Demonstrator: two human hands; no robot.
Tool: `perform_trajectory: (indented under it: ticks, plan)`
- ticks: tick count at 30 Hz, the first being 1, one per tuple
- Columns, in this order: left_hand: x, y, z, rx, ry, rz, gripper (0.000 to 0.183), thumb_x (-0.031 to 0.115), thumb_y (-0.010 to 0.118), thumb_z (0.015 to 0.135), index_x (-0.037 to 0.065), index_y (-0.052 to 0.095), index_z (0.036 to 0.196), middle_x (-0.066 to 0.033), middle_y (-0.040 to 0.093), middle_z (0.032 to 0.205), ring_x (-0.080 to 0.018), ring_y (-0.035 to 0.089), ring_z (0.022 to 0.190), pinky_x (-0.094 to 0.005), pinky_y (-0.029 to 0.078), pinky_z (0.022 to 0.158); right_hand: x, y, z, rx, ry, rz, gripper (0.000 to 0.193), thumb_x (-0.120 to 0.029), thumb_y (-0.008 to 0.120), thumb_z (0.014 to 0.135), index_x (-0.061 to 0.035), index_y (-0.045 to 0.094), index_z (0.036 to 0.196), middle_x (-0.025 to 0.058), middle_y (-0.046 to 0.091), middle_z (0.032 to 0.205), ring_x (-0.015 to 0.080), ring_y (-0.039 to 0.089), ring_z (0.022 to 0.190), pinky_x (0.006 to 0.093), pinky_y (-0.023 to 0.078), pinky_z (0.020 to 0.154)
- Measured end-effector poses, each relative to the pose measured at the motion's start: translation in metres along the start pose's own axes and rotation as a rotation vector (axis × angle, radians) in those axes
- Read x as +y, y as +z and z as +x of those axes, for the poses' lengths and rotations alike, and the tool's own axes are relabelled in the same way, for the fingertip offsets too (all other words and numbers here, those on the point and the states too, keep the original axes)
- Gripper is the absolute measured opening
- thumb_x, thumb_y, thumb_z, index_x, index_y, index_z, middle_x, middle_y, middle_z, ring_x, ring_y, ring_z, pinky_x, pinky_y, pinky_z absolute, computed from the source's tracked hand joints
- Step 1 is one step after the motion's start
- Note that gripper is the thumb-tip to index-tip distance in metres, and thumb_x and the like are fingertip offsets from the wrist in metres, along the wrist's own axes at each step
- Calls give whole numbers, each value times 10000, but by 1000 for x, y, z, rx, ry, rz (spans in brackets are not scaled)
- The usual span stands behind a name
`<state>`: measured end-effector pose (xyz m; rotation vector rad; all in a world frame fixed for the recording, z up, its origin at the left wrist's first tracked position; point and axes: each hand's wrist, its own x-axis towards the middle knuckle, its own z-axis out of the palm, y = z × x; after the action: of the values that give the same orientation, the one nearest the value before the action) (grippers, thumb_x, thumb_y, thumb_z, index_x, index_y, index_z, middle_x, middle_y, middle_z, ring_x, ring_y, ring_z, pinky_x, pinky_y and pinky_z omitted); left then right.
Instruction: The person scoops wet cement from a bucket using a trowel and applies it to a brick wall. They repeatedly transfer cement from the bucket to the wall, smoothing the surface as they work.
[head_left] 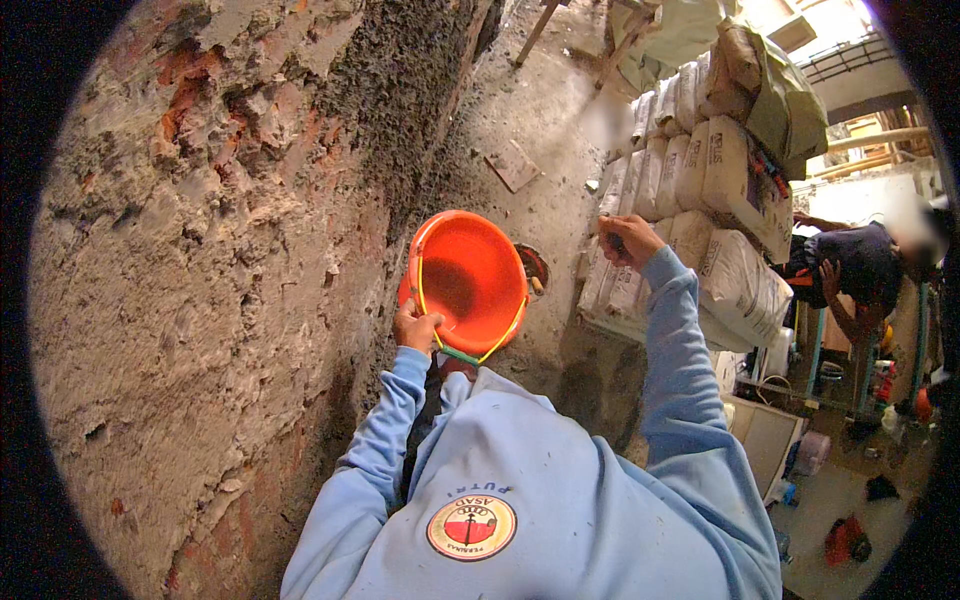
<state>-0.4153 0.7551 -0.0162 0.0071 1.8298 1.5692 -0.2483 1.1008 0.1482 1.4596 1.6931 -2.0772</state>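
An orange bucket (478, 270) hangs tilted in front of my body, its mouth turned up toward me. It looks bare inside. My left hand (415, 326) is closed on the left side of its rim. The thin yellow handle, with a green grip (460, 356), droops over the near side of the bucket. Out to the right, in front of the stacked sacks, my right hand (630, 242) is raised with its fingers curled. Something small and dark shows in those fingers, too unclear to name. Behind the bucket's right side, a dark round container (533, 264) is partly hidden.
A rough wall (220, 300) of crumbling plaster and brick rises close on my left. Pale sacks (685, 170) are piled to the right. A flat board (513, 166) lies on the floor ahead. Another person (850, 265) is at far right, near shelves.
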Motion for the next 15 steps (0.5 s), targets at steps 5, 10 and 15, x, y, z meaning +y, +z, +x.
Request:
perform_trajectory:
  ticks: [5, 10, 15]
  plan:
    - [-2, -9, 3, 22, -45, -106, 280, -38, 629, 601, 39, 613, 869, -20, 607, 789, -160, 566, 669, -310, 490, 643, 23, -15, 34, 60, -8, -138, 346, -297, 520, 930, -14, 573, 738, 89, 545, 587, 183, 512, 444, 310, 397, 381]
    - [-23, -15, 4, -11, -134, -238, 379, -16, 640, 633, 80, 580, 995, -5, 563, 804, -164, 541, 649, -302, 494, 572, 66, -25, 87, -211, -391, -1899, 286, -325, 572, 807, -42, 590, 768, 103, 627, 765, 242, 608, 717, 410, 506, 637]
    - [-50, -31, 9, -117, -49, -186, 200, 35, 630, 732, 54, 588, 926, -49, 590, 685, -150, 528, 471, -281, 475, 426, 117, -8, 94, 87, -72, -800, 474, -415, 516, 867, -46, 598, 1152, 165, 621, 1134, 337, 588, 1032, 426, 446, 911]
